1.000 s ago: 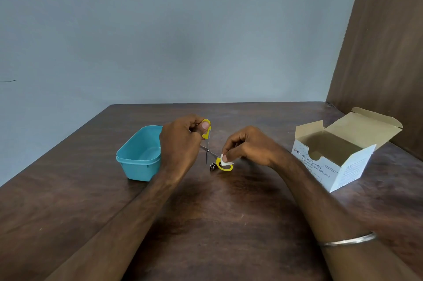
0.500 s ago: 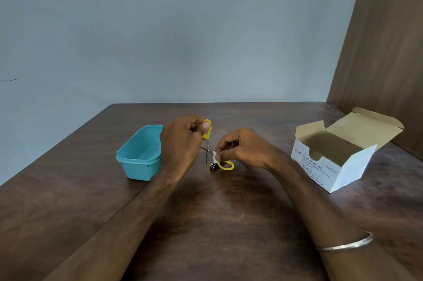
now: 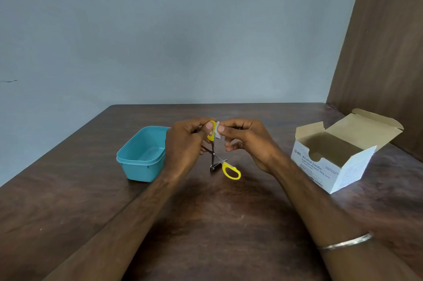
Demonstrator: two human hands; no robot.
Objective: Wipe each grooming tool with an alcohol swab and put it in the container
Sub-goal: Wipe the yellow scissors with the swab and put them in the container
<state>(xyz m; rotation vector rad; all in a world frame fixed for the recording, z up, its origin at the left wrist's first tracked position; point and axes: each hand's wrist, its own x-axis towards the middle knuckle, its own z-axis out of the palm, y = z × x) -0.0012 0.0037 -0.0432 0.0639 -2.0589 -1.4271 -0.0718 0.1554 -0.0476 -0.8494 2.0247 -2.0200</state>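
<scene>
Nearest the viewer, two bare forearms reach out over a dark brown wooden table (image 3: 206,223); a thin metal bangle (image 3: 345,242) circles the right one. Mid-table, the left hand (image 3: 185,143) grips the upper yellow handle loop of a grooming tool (image 3: 215,154) with scissor-like handles, held upright, its metal end at or just above the tabletop; the second yellow loop juts out low to the right. The right hand (image 3: 247,141) pinches a small white alcohol swab (image 3: 217,130) against the upper loop. Just left of the left hand stands a teal plastic container (image 3: 142,154). To the right, apart from the hands, sits an opened white box (image 3: 332,161) marked "Alcohol Swabs". Behind the table rises a plain blue-grey wall (image 3: 171,33); a brown wooden panel (image 3: 384,63) closes the right side.
</scene>
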